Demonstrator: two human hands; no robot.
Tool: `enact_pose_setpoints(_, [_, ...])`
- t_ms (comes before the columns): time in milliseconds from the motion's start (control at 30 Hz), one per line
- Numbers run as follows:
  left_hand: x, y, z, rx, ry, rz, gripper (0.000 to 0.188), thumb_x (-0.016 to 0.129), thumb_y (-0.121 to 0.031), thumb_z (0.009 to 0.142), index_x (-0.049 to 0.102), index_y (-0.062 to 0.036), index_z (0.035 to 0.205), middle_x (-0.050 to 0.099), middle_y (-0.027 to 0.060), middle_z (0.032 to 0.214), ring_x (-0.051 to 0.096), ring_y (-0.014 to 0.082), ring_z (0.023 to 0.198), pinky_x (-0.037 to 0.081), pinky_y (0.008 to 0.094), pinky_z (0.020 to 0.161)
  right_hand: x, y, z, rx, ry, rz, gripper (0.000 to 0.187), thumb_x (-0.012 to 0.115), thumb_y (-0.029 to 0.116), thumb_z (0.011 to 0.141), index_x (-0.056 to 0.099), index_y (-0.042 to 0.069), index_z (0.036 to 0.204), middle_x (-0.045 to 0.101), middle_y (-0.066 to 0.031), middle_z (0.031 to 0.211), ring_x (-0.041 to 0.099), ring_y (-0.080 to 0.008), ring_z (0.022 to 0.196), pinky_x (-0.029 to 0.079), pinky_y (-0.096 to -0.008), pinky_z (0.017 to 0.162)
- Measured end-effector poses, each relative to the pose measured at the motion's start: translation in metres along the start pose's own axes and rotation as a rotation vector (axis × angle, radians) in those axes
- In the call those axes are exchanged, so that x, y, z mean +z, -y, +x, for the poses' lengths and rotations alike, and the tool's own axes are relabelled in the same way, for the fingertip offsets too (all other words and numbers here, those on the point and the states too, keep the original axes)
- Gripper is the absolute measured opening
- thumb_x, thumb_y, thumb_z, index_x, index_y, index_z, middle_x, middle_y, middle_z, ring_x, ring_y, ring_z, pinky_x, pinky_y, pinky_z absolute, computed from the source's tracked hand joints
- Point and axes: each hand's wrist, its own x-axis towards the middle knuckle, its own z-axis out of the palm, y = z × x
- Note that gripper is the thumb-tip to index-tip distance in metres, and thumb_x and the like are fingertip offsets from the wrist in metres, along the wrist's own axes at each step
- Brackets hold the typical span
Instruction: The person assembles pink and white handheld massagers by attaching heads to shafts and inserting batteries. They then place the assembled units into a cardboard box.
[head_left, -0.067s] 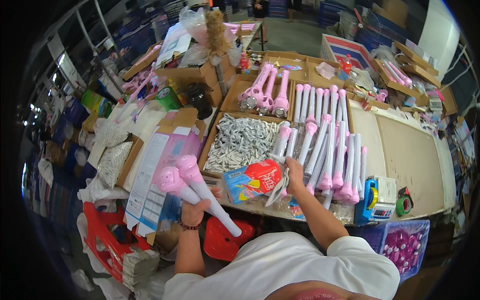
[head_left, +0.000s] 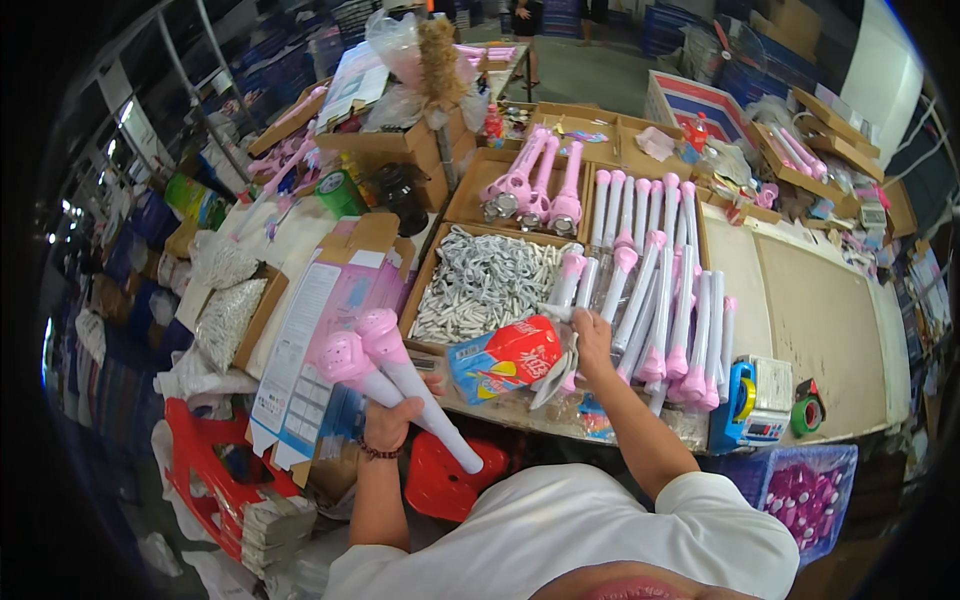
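My left hand point(head_left: 390, 422), with a beaded bracelet at the wrist, is closed around two toy wands with pink heads point(head_left: 358, 345) and long white shafts. The shafts slant down to the right over a red stool. At the table's near edge my right hand point(head_left: 592, 338) is bent with fingers drawn together at a whitish strip; its grip is partly hidden. Just left of it is a red and blue printed packet point(head_left: 505, 360). White flat pieces point(head_left: 557, 380) hang below this hand. More pink-and-white wands point(head_left: 655, 290) lie in a row to its right.
A cardboard tray of small white-grey parts point(head_left: 485, 285) lies ahead, with pink handles point(head_left: 565, 190) behind it. An unfolded printed carton point(head_left: 300, 350) is at left. A blue-and-white device point(head_left: 755, 400) and green tape roll point(head_left: 808, 410) sit right, above a purple crate point(head_left: 808, 490).
My right hand has shifted slightly up, and the red and blue packet has tilted a little. My left hand still holds the two wands.
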Motion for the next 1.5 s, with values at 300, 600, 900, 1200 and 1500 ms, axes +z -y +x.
enact_pose_setpoints(300, [-0.01, 0.022, -0.006, -0.056, -0.077, 0.037, 0.037, 0.066, -0.005, 0.075, 0.055, 0.0029, 0.11, 0.066, 0.0163, 0.098, 0.066, 0.0267, 0.086, 0.055, 0.0395, 0.076, 0.094, 0.049, -0.013, -1.003, 0.409, -0.989, 0.023, 0.066, 0.025, 0.081, 0.057, 0.006, 0.072, 0.055, -0.0092, 0.076, 0.06, -0.0286, 0.062, 0.05, -0.0388, 0.051])
enact_pose_setpoints(600, [-0.037, 0.037, -0.017, -0.104, -0.219, 0.066, 0.034, 0.065, -0.002, 0.076, 0.054, 0.0015, 0.108, 0.066, 0.0147, 0.093, 0.066, 0.024, 0.078, 0.057, 0.0376, 0.071, 0.131, 0.047, -0.024, -1.127, 0.557, -1.035, 0.024, 0.069, 0.023, 0.079, 0.055, 0.005, 0.071, 0.054, -0.0078, 0.072, 0.058, -0.0266, 0.058, 0.048, -0.0365, 0.046])
enact_pose_setpoints(900, [-0.05, 0.037, -0.016, -0.081, -0.348, 0.059, 0.027, 0.065, -0.006, 0.078, 0.059, 0.002, 0.104, 0.067, 0.0097, 0.09, 0.064, 0.0174, 0.079, 0.054, 0.0317, 0.07, 0.119, 0.055, -0.028, -1.038, 0.549, -1.029, 0.021, 0.067, 0.023, 0.08, 0.054, 0.008, 0.072, 0.054, -0.0082, 0.075, 0.058, -0.0275, 0.059, 0.047, -0.0376, 0.046])
enact_pose_setpoints(1200, [-0.057, 0.059, -0.027, -0.14, -0.453, 0.014, 0.029, 0.066, -0.009, 0.081, 0.059, 0.003, 0.106, 0.067, 0.0118, 0.092, 0.066, 0.0203, 0.077, 0.055, 0.0331, 0.069, 0.126, 0.026, -0.033, -0.975, 0.645, -1.098, 0.025, 0.064, 0.029, 0.082, 0.055, 0.007, 0.072, 0.055, -0.0089, 0.075, 0.06, -0.0294, 0.061, 0.049, -0.0391, 0.049])
enact_pose_setpoints(1500, [-0.053, 0.062, -0.017, -0.155, -0.409, 0.061, 0.041, 0.078, -0.018, 0.076, 0.062, 0.0, 0.109, 0.067, 0.0063, 0.096, 0.063, 0.0132, 0.084, 0.051, 0.0287, 0.076, 0.131, 0.032, -0.044, -0.934, 0.621, -1.065, 0.023, 0.065, 0.026, 0.082, 0.057, 0.007, 0.073, 0.057, -0.0095, 0.075, 0.062, -0.0291, 0.064, 0.049, -0.0401, 0.052])
